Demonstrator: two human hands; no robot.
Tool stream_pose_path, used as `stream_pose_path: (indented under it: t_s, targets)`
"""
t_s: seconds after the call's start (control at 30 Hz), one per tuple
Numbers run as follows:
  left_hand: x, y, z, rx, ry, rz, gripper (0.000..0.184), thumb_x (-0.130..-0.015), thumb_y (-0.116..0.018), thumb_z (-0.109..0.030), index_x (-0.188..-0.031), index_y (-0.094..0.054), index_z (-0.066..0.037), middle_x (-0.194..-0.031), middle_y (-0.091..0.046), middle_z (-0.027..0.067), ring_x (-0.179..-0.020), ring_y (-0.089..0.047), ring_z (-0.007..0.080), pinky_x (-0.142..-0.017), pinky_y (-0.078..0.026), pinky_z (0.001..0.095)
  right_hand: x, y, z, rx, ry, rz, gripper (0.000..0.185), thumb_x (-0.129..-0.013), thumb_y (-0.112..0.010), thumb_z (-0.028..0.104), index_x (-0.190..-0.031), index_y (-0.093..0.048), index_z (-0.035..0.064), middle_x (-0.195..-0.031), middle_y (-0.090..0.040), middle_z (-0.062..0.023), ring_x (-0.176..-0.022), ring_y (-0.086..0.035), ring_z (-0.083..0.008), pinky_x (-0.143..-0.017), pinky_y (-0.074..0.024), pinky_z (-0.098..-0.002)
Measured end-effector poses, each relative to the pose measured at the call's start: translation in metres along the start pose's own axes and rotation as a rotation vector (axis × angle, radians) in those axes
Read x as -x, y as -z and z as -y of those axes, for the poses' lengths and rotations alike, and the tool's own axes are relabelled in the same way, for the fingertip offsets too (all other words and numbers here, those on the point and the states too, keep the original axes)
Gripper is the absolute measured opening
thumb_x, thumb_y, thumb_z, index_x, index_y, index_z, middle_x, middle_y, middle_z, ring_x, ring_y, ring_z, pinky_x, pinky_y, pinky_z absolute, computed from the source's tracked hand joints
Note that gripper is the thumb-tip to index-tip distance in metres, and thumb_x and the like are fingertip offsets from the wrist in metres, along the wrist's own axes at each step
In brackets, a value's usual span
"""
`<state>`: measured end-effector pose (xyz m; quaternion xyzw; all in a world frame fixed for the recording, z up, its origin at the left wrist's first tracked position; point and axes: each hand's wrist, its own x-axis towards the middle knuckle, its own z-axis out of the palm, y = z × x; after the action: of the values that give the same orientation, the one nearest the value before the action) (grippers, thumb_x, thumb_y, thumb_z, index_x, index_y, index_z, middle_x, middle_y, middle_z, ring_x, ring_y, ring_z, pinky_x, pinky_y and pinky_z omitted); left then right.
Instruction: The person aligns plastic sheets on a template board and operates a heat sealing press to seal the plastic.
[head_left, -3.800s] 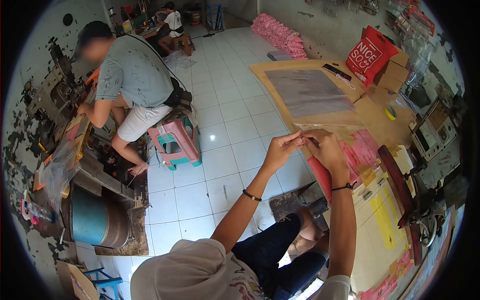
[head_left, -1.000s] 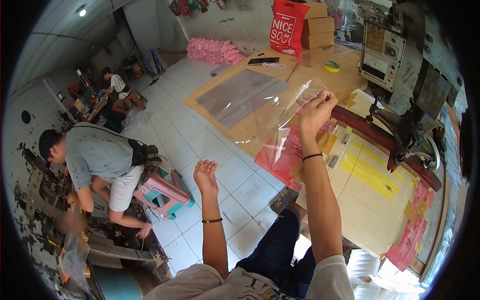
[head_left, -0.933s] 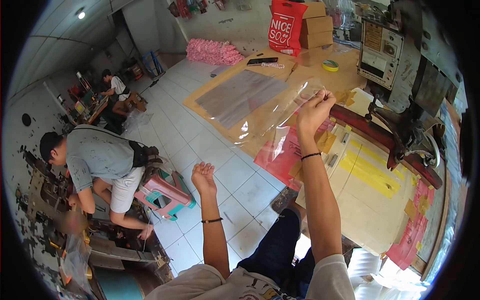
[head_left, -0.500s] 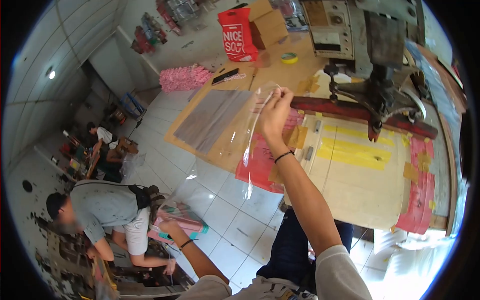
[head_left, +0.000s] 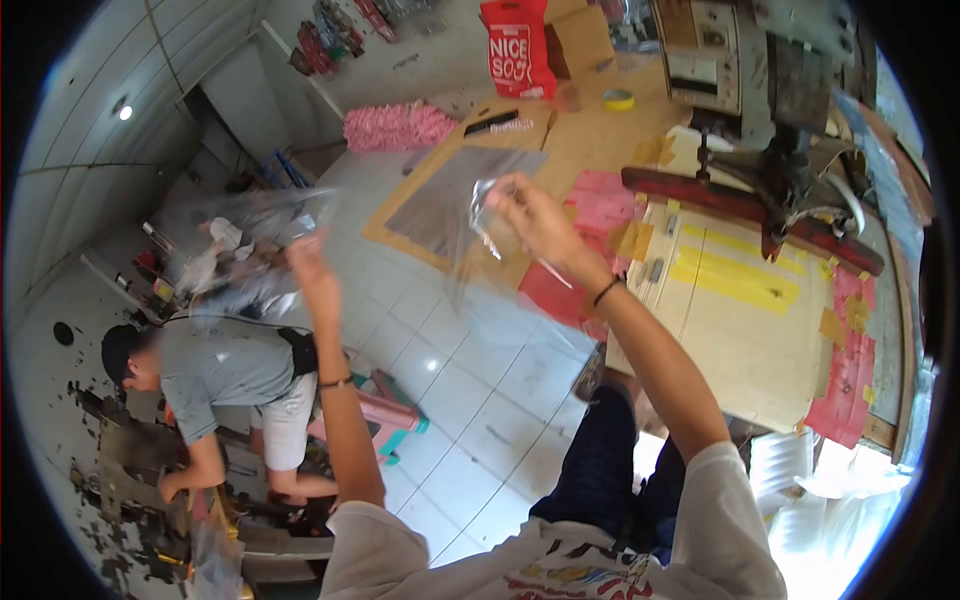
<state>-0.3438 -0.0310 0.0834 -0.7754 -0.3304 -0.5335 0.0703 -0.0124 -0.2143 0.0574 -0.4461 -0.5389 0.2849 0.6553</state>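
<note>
My right hand (head_left: pixel 540 222) is closed in a pinch on a clear plastic sheet (head_left: pixel 482 222), which hangs crumpled and shiny below the fingers, in front of the table's near edge. To the left, my left hand (head_left: pixel 315 268) is raised and somewhat blurred, with its fingers closed on clear plastic film (head_left: pixel 245 235) that spreads out to the left, smeared by motion. Whether both hands hold one sheet or two, I cannot tell. Beyond my right hand, a stack of greyish clear sheets (head_left: pixel 440 205) lies on the brown table (head_left: pixel 575 135).
At right stands a press with a red bar (head_left: pixel 700 192) over a pale taped board (head_left: pixel 720 350). A red bag (head_left: pixel 518 60), yellow tape roll (head_left: pixel 618 99) and black phone-like object (head_left: pixel 491 122) sit on the table. A co-worker (head_left: pixel 235 375) bends over at left near a pink stool (head_left: pixel 375 415).
My left hand has risen from low near the stool, swinging the plastic up and leftward. My right hand has shifted slightly down, and the plastic has folded up. The view has shifted a little.
</note>
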Motion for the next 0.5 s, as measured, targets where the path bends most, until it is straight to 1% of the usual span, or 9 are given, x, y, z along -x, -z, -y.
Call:
stream_pose_path:
  t_s: [0.07, 0.13, 0.2, 0.23, 0.27, 0.33, 0.4, 0.43, 0.5]
  targets:
    - [-0.014, -0.053, -0.051, 0.248, 0.07, 0.264, 0.032, -0.108, -0.036, -0.031, -0.114, -0.051, -0.003, -0.109, -0.058, 0.0168, -0.105, -0.057, 0.0321, -0.096, -0.042, 0.0406, 0.013, -0.008, 0.038, 0.11, 0.043, 0.152, 0.035, -0.095, -0.066, 0.035, -0.11, -0.056, 0.0056, -0.07, -0.055, 0.0006, -0.056, -0.051, -0.0076, -0.047, -0.0414, -0.0279]
    - [-0.015, -0.118, -0.045, 0.293, -0.096, 0.373, 0.03, -0.108, -0.036, -0.031, -0.112, -0.05, -0.005, -0.107, -0.06, 0.018, -0.102, -0.06, 0.0343, -0.091, -0.045, 0.0414, 0.029, -0.013, 0.067, 0.278, 0.146, 0.332, 0.039, -0.091, -0.072, 0.036, -0.109, -0.057, 0.0058, -0.067, -0.057, -0.0028, -0.055, -0.055, -0.009, -0.049, -0.0431, -0.0284]
    - [-0.015, -0.163, -0.058, 0.299, 0.073, 0.577, 0.027, -0.107, -0.037, -0.03, -0.113, -0.05, -0.007, -0.106, -0.06, 0.0183, -0.101, -0.06, 0.037, -0.091, -0.045, 0.0416, 0.066, -0.018, 0.093, 0.304, 0.283, 0.377, 0.039, -0.09, -0.072, 0.034, -0.112, -0.057, 0.0058, -0.065, -0.059, -0.0078, -0.052, -0.057, -0.0154, -0.051, -0.045, -0.0301]
    - [-0.009, -0.184, -0.064, 0.303, 0.16, 0.682, 0.026, -0.107, -0.037, -0.03, -0.114, -0.05, -0.008, -0.105, -0.061, 0.0184, -0.101, -0.06, 0.0384, -0.091, -0.045, 0.0417, 0.087, -0.015, 0.1, 0.322, 0.294, 0.389, 0.035, -0.091, -0.072, 0.033, -0.108, -0.059, 0.0058, -0.066, -0.06, -0.0092, -0.052, -0.057, -0.0194, -0.052, -0.0458, -0.0309]
    - [-0.001, -0.205, -0.065, 0.372, 0.141, 0.677, 0.023, -0.106, -0.04, -0.03, -0.116, -0.05, -0.013, -0.106, -0.062, 0.0203, -0.101, -0.06, 0.0423, -0.09, -0.046, 0.0448, 0.108, -0.008, 0.108, 0.347, 0.304, 0.407, 0.032, -0.091, -0.072, 0.032, -0.105, -0.061, 0.0058, -0.068, -0.061, -0.0106, -0.052, -0.057, -0.0234, -0.053, -0.0466, -0.0318]
    - [0.015, -0.239, -0.059, 0.261, 0.015, 0.663, 0.026, -0.103, -0.044, -0.034, -0.117, -0.051, -0.013, -0.106, -0.063, 0.0207, -0.101, -0.061, 0.0422, -0.09, -0.046, 0.0462, 0.151, 0.017, 0.128, 0.303, 0.382, 0.294, 0.023, -0.094, -0.068, 0.027, -0.092, -0.062, 0.0044, -0.068, -0.062, -0.0103, -0.052, -0.057, -0.0264, -0.054, -0.0472, -0.0323]
    - [0.023, -0.248, -0.065, 0.173, -0.071, 0.612, 0.036, -0.099, -0.052, -0.042, -0.117, -0.053, -0.011, -0.111, -0.065, 0.021, -0.101, -0.062, 0.0413, -0.091, -0.046, 0.0486, 0.197, 0.061, 0.15, 0.41, 0.271, 0.158, 0.016, -0.095, -0.065, 0.019, -0.096, -0.065, 0.0032, -0.08, -0.068, -0.0125, -0.066, -0.066, -0.0251, -0.06, -0.0509, -0.0355]
    - [0.022, -0.245, -0.07, 0.217, -0.008, 0.614, 0.039, -0.097, -0.054, -0.043, -0.119, -0.055, -0.01, -0.113, -0.065, 0.0213, -0.102, -0.062, 0.0415, -0.092, -0.045, 0.0479, 0.222, 0.085, 0.156, 0.331, 0.166, 0.062, 0.017, -0.097, -0.064, 0.019, -0.092, -0.065, 0.0024, -0.08, -0.068, -0.01, -0.061, -0.064, -0.0197, -0.056, -0.0489, -0.0319]
    - [0.02, -0.233, -0.077, 0.257, 0.059, 0.655, 0.043, -0.096, -0.058, -0.042, -0.124, -0.056, -0.01, -0.117, -0.065, 0.0223, -0.104, -0.061, 0.0424, -0.094, -0.045, 0.0463, 0.263, 0.109, 0.164, 0.313, 0.185, -0.348, 0.025, -0.099, -0.06, 0.023, -0.086, -0.062, 0.0025, -0.07, -0.06, -0.0035, -0.051, -0.052, -0.0087, -0.046, -0.0392, -0.0257]
